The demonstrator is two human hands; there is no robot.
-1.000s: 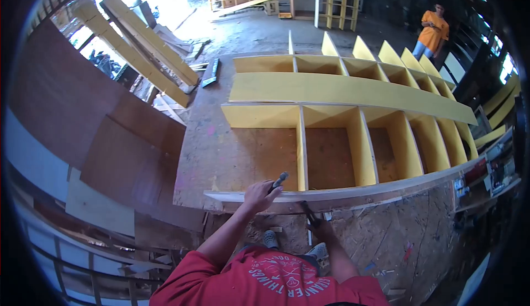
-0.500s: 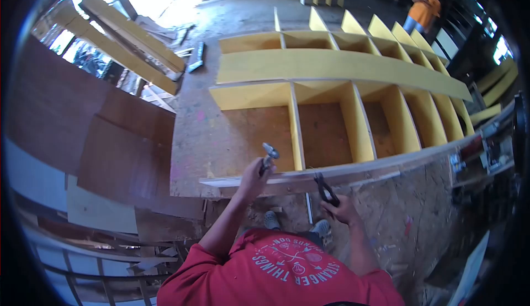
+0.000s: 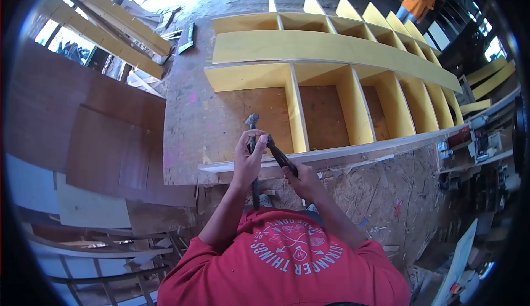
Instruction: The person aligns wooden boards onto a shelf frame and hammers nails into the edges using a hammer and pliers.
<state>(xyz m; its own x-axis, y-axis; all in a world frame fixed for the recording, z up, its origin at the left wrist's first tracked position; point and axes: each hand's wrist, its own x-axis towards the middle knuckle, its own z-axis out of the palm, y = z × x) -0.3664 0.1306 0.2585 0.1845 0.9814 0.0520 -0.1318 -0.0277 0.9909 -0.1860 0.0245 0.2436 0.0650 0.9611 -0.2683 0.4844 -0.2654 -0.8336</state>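
My left hand (image 3: pixel 248 157) is closed around a hammer (image 3: pixel 252 120), its head up and its dark handle hanging down below the fist. In my right hand (image 3: pixel 305 182) is a dark pair of pincers (image 3: pixel 280 155), gripped by the handles. The jaws of the pincers point up and left and come close to the fingers of my left hand; whether they touch, I cannot tell. Both hands are in front of the near edge of a yellow shelf frame (image 3: pixel 259 77), which lies on its side with several dividers standing in it.
The frame lies on a wooden worktable (image 3: pixel 182 135). A long yellow board (image 3: pixel 331 55) crosses its middle. Brown panels (image 3: pixel 116 135) are on the left, with yellow planks (image 3: pixel 110 30) behind. A person in an orange shirt (image 3: pixel 418 0) stands at the far right. Scraps litter the floor (image 3: pixel 381 195).
My hands have come together, the right one moving left and up with the pincers. The hammer now stands more upright. The view has tilted down slightly.
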